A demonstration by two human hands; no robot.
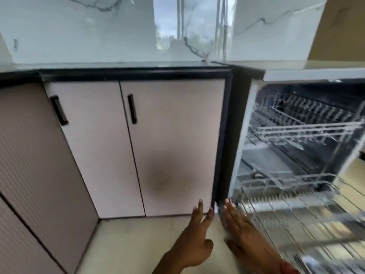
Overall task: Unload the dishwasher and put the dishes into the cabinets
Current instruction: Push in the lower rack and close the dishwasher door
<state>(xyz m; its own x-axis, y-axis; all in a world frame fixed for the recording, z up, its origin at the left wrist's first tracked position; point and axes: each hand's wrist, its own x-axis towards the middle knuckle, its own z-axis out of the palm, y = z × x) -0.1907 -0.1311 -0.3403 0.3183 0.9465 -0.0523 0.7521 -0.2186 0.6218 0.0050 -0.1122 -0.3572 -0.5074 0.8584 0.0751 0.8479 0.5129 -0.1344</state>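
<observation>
Head view: the dishwasher (244, 135) is seen at the right, standing open just beside the cabinet (173, 125). Its upper rack (306, 123) is seen inside the tub, wire tines showing. The lower rack (292, 212) is drawn out in front of the tub, over the floor (142, 244), and is smeared by blur, so nothing more than wire can be made out in it.

Down low, both hands are found in the centre. The left hand (194, 239) is held relaxed, fingers stretched towards the bottom right corner of the right cabinet door (173, 159), thumb out to the side, and nothing is being grasped. Whether the fingertips are touching the door cannot be told. The right hand (244, 232) is held flat, fingers straight and together, just beside the left edge of the lower rack; nothing is gripped here either, and contact with the wire cannot be judged through the blur. A red sleeve (287, 266) is glimpsed at that wrist.

Both cabinet doors are closed. A black handle (132, 108) is seen on the right door and another black handle (58, 110) on the left door (92, 147). A dark blotch (164, 180) is noted on the right door. A black countertop edge (136, 73) is seen above, with a marble wall (88, 26) behind. A ribbed panel (29, 155) is seen at far left.
</observation>
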